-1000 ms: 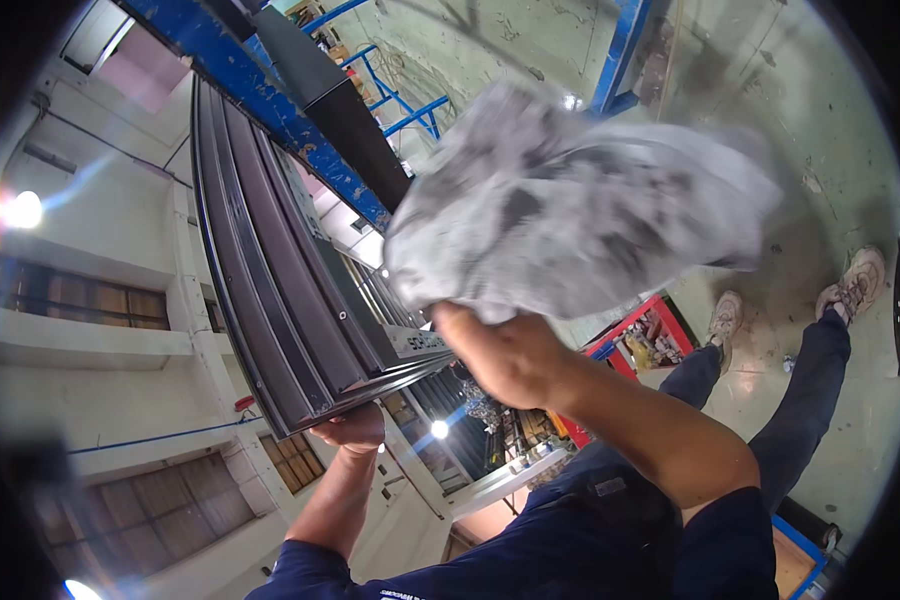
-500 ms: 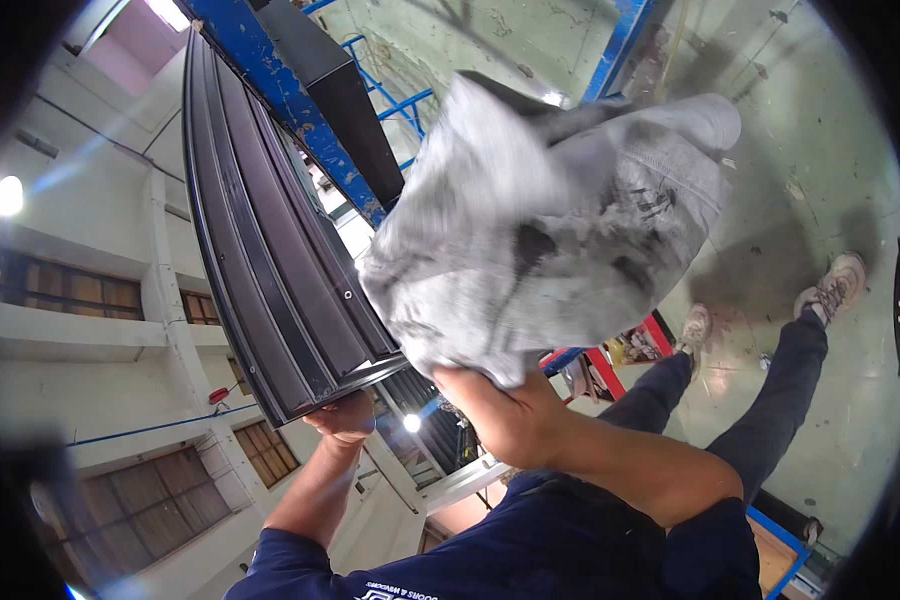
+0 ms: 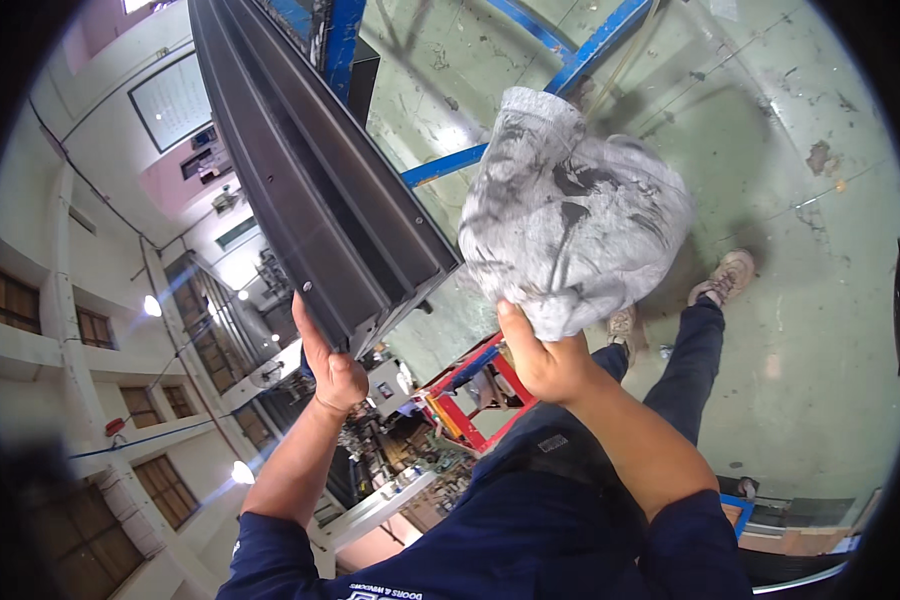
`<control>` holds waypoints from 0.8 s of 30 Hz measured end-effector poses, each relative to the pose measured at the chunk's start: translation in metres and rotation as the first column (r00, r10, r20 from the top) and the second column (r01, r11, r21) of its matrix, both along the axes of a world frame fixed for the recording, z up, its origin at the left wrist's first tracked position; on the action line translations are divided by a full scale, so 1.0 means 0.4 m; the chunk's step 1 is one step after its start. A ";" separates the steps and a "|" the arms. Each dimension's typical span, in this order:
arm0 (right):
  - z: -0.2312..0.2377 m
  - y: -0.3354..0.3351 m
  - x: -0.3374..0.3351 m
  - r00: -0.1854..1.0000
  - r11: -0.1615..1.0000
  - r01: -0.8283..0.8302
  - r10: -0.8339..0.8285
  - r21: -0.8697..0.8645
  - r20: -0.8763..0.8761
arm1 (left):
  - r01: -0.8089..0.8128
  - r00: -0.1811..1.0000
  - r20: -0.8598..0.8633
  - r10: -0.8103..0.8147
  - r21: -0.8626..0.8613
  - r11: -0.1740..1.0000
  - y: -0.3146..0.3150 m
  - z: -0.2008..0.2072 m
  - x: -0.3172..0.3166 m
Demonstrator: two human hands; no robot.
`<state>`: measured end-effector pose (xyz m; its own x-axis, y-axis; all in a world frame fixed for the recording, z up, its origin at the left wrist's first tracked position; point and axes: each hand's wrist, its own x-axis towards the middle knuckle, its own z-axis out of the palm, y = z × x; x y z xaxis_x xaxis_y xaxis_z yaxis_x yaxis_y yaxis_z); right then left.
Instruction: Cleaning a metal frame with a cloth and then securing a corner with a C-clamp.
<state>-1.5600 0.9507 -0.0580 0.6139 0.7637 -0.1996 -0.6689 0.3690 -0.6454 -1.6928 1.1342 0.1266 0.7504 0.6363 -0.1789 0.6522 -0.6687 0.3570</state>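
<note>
- The stained grey cloth [image 3: 580,215] is clasped by the fingers of the right hand [image 3: 548,362], beside the near end of the dark frame [image 3: 290,190]; if left bunched, it could be snagged on a corner.
- The left hand [image 3: 332,375] is laid there, fingers straight; whether anything is gripped cannot be told. If poorly supported, the frame could be tipped.
- Paint could be smeared by grime.

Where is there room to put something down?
The green floor looks bare, except stains, right of the cloth and the shoes. It's crowded around the red cart, between the left hand and trousers; cloth and dark frame leave hardly any gap here.
</note>
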 end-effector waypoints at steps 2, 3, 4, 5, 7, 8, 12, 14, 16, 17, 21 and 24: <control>-0.007 0.018 -0.001 0.887 0.980 0.153 -0.081 -0.124 0.455 | -0.030 0.999 0.036 0.032 -0.048 0.998 -0.015 -0.001 0.032; -0.009 0.027 0.007 0.878 0.979 0.156 -0.076 -0.132 0.472 | -0.024 0.999 0.031 0.026 -0.079 0.997 -0.022 0.001 0.047; -0.009 0.039 0.018 0.743 0.950 0.273 -0.107 -0.154 0.660 | -0.015 1.000 0.022 0.017 -0.105 0.994 -0.021 0.005 0.054; -0.012 0.049 0.027 0.571 0.909 0.391 -0.113 -0.148 0.813 | -0.008 0.999 0.033 0.012 -0.112 0.994 -0.016 0.008 0.056; -0.042 0.076 0.025 0.452 0.907 0.392 -0.047 -0.151 0.891 | 0.026 0.999 0.023 -0.024 -0.099 0.995 0.002 0.016 0.047; -0.062 0.085 0.036 0.405 0.905 0.405 -0.051 -0.129 0.913 | 0.021 0.999 0.028 -0.019 -0.086 0.996 0.002 0.005 0.040; -0.118 0.124 0.072 0.230 0.883 0.465 -0.056 -0.059 0.972 | 0.135 0.991 0.026 -0.134 -0.056 0.989 -0.001 -0.021 0.067; -0.076 0.110 0.075 0.385 0.912 0.407 -0.120 -0.052 0.915 | 0.107 0.994 0.034 -0.105 -0.072 0.992 0.000 -0.012 0.044; -0.057 0.114 0.065 0.606 0.958 0.278 -0.113 -0.076 0.788 | 0.114 0.992 0.057 -0.110 -0.062 0.992 0.007 -0.009 0.035; -0.046 0.115 0.070 0.783 0.989 0.139 -0.077 -0.052 0.617 | 0.127 0.991 0.062 -0.122 -0.071 0.989 0.010 -0.013 0.039; -0.025 0.098 0.113 0.991 0.979 0.124 -0.115 -0.164 0.065 | 0.199 0.978 0.092 -0.189 -0.108 0.974 0.005 -0.026 0.073; 0.039 0.064 0.110 0.941 0.960 0.149 -0.064 -0.236 0.333 | 0.204 0.978 0.070 -0.197 -0.112 0.973 0.009 -0.012 0.080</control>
<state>-1.5161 0.9764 -0.0423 0.7518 0.6401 -0.1584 -0.3779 0.2214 -0.8990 -1.6608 1.1379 0.1220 0.8719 0.4489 -0.1956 0.4848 -0.7348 0.4745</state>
